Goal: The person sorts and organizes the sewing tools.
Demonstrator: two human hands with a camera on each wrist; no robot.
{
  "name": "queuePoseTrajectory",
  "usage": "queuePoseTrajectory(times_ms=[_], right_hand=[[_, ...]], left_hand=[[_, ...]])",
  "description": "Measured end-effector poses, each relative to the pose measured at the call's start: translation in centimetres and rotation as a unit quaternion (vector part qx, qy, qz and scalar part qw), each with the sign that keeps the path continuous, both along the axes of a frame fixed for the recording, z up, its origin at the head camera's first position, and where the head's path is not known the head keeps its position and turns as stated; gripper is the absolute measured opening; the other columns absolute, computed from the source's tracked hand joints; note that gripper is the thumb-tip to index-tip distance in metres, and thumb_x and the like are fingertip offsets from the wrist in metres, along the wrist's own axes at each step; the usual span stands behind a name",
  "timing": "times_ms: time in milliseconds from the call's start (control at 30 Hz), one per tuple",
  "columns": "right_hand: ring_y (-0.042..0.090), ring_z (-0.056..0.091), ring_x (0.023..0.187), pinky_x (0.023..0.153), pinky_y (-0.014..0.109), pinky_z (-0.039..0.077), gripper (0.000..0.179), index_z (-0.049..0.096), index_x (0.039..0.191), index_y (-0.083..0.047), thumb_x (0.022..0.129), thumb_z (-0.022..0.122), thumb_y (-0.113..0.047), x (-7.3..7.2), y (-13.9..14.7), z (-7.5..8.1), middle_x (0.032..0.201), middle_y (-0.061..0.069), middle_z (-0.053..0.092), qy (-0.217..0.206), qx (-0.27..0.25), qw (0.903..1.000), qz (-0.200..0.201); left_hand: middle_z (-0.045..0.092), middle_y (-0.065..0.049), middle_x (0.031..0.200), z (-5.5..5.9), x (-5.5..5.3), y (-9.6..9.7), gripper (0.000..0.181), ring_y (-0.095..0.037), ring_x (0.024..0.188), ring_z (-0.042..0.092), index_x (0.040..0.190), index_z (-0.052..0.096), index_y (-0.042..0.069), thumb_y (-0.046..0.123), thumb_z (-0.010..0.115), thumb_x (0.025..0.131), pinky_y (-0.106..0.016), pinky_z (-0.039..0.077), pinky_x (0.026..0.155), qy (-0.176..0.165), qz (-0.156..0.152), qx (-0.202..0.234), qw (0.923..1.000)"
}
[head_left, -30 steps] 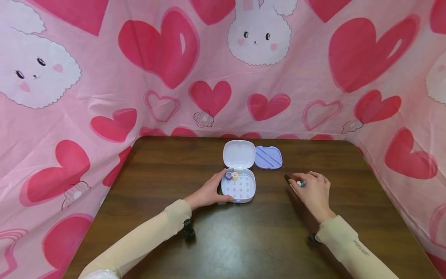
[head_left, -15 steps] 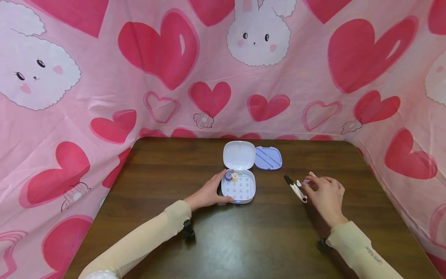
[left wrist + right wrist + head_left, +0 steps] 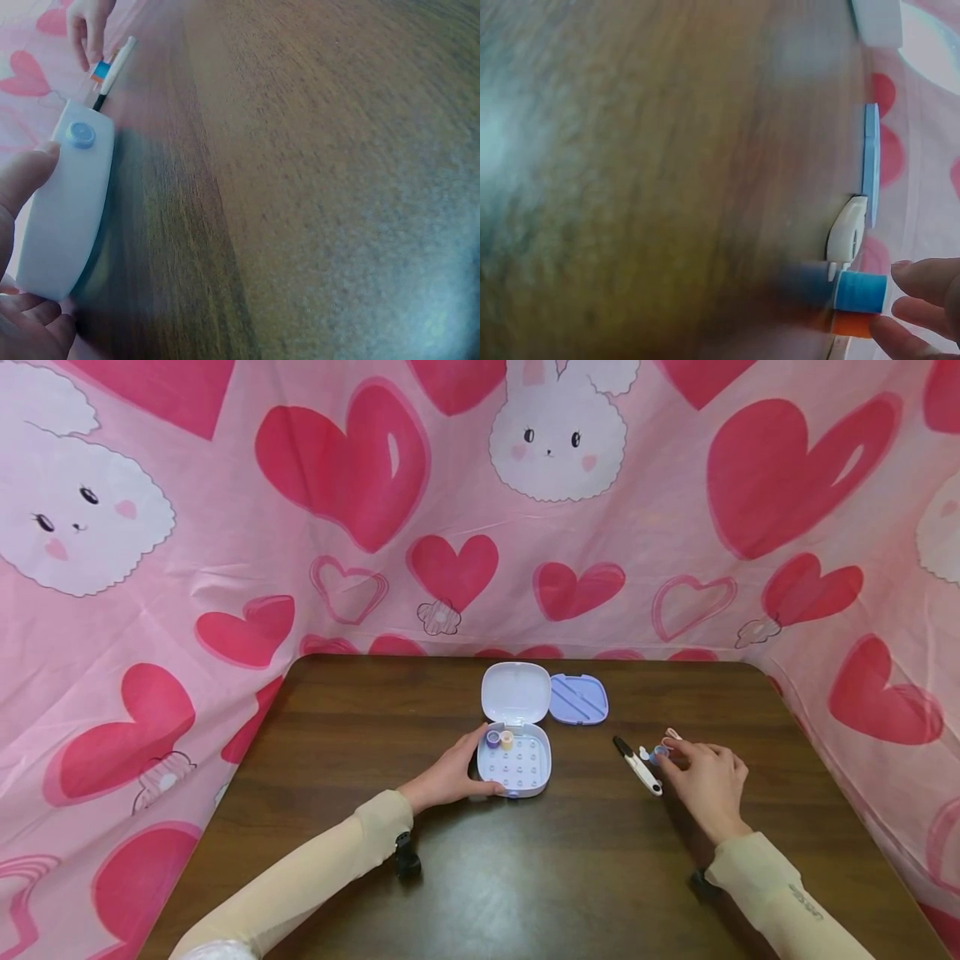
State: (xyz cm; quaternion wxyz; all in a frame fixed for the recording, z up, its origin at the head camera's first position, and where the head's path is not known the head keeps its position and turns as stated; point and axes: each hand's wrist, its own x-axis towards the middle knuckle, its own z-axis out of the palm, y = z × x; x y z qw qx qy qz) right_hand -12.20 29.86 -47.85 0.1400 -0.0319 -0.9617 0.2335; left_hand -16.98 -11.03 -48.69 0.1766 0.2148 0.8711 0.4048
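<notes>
My left hand grips a white hinged thread box, thumb at its front and fingers along its left side. The lid stands open. Rows of small pegs fill the box, with a purple spool and a cream spool at the back left. At the right, my right hand reaches over a blue thread spool with its fingers apart. An orange spool sits beside the blue one, one fingertip at its edge. In the left wrist view, my thumb presses near the box's round button.
A lilac tray-like panel lies right of the lid. Beside the right hand lie a slim white tool with a black end, a small white piece and a pale pink item. Pink cloth hangs behind the wooden table.
My right hand has moved right, off the slim white tool, which now shows in full, and over to the blue spool. My left hand and the box stay put.
</notes>
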Motion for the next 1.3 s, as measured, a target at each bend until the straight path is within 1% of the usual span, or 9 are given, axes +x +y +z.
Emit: queuePoseTrajectory(times_ms=[167, 433, 533, 700, 833, 967, 1100, 1300], right_hand=[[0.056, 0.047, 0.110, 0.100, 0.078, 0.020, 0.033, 0.074, 0.122, -0.003, 0.095, 0.076, -0.023, -0.2, 0.1, -0.2, 0.119, 0.029, 0.070, -0.014, -0.002, 0.9999, -0.002], [0.056, 0.047, 0.113, 0.101, 0.079, 0.018, 0.033, 0.074, 0.122, -0.004, 0.095, 0.077, -0.021, -0.7, 0.2, -0.6, 0.121, 0.029, 0.070, -0.012, -0.005, 0.9999, 0.002], [0.056, 0.049, 0.112, 0.103, 0.080, 0.018, 0.031, 0.074, 0.121, -0.004, 0.094, 0.077, -0.019, -0.8, 0.3, -0.8, 0.119, 0.028, 0.071, -0.004, 0.001, 1.0000, 0.003], [0.054, 0.052, 0.110, 0.104, 0.079, 0.017, 0.029, 0.074, 0.117, -0.003, 0.092, 0.079, -0.016, -0.9, 0.4, -1.0, 0.111, 0.026, 0.074, 0.018, 0.010, 0.9998, 0.007], [0.053, 0.053, 0.107, 0.103, 0.078, 0.019, 0.029, 0.075, 0.116, -0.002, 0.091, 0.080, -0.015, -0.8, 0.4, -0.9, 0.105, 0.024, 0.076, 0.031, 0.014, 0.9994, 0.006], [0.052, 0.054, 0.106, 0.103, 0.077, 0.021, 0.032, 0.074, 0.117, 0.000, 0.090, 0.080, -0.015, -0.7, 0.5, -0.7, 0.105, 0.026, 0.075, 0.035, 0.016, 0.9993, 0.001], [0.052, 0.052, 0.108, 0.103, 0.077, 0.021, 0.032, 0.073, 0.117, 0.003, 0.090, 0.079, -0.014, -0.6, 0.4, -0.4, 0.105, 0.029, 0.073, 0.034, 0.016, 0.9993, -0.002], [0.052, 0.052, 0.112, 0.103, 0.075, 0.023, 0.029, 0.074, 0.113, 0.003, 0.092, 0.078, -0.016, -0.5, 0.2, -0.1, 0.105, 0.027, 0.074, 0.043, 0.000, 0.9991, 0.004]], left_hand=[[0.026, -0.016, 0.169, 0.1, 0.0, 0.0, 0.113, -0.031, 0.153, 0.032, 0.167, 0.016, 0.007, 0.040, 0.086, 0.086, -0.050, 0.028, 0.124, 0.002, -0.003, -0.006, 1.0000], [0.026, -0.016, 0.169, 0.2, 0.1, 0.0, 0.112, -0.032, 0.153, 0.032, 0.167, 0.016, 0.006, 0.040, 0.087, 0.086, -0.051, 0.028, 0.124, 0.005, -0.001, -0.007, 1.0000], [0.026, -0.016, 0.169, 0.1, 0.1, 0.1, 0.112, -0.032, 0.153, 0.031, 0.167, 0.016, 0.006, 0.040, 0.086, 0.086, -0.050, 0.028, 0.124, 0.005, -0.002, -0.009, 0.9999], [0.025, -0.016, 0.170, 0.1, 0.1, 0.1, 0.113, -0.032, 0.154, 0.030, 0.167, 0.015, 0.006, 0.041, 0.086, 0.086, -0.050, 0.028, 0.124, 0.003, -0.002, -0.011, 0.9999], [0.025, -0.016, 0.170, 0.0, 0.1, 0.1, 0.113, -0.032, 0.154, 0.030, 0.167, 0.015, 0.007, 0.042, 0.086, 0.086, -0.051, 0.028, 0.124, 0.003, -0.003, -0.011, 0.9999], [0.025, -0.016, 0.169, 0.0, 0.1, 0.1, 0.113, -0.032, 0.154, 0.031, 0.167, 0.016, 0.007, 0.042, 0.086, 0.086, -0.051, 0.028, 0.124, 0.003, -0.002, -0.010, 0.9999], [0.025, -0.016, 0.169, 0.1, 0.1, 0.1, 0.113, -0.032, 0.154, 0.031, 0.167, 0.016, 0.007, 0.041, 0.087, 0.086, -0.051, 0.028, 0.124, 0.001, -0.001, -0.009, 1.0000], [0.026, -0.015, 0.169, 0.1, 0.1, 0.0, 0.112, -0.032, 0.154, 0.031, 0.167, 0.017, 0.008, 0.042, 0.087, 0.085, -0.051, 0.028, 0.124, 0.001, -0.001, -0.008, 1.0000]])
